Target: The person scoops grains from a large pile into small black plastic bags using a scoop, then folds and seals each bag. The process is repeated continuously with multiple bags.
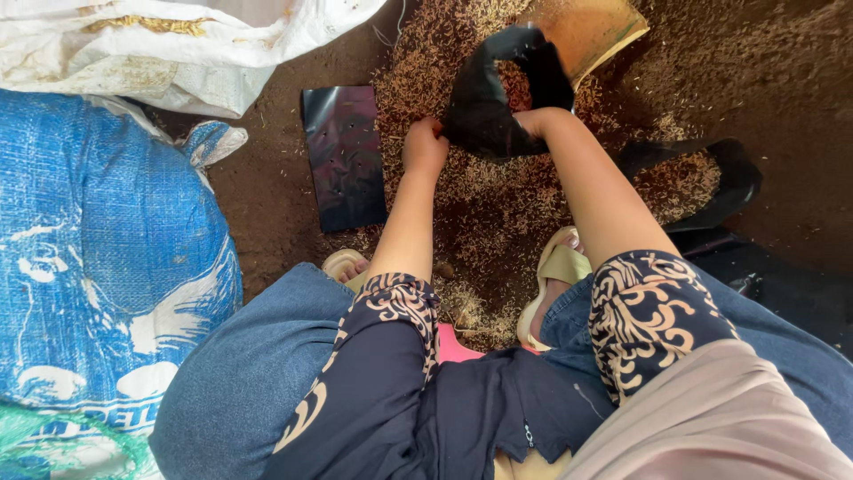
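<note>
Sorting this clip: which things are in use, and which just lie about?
In use: left hand, right hand, black bag held open, husk pile.
Lying about: flat black bag, blue sack, white sack, tan scoop.

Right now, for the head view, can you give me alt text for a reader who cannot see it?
Seen from above, a seated person's left hand and right hand hold open a small black plastic bag over a heap of rice husk on the dirt floor. A flat black bag lies to the left, beside a blue woven sack.
</note>
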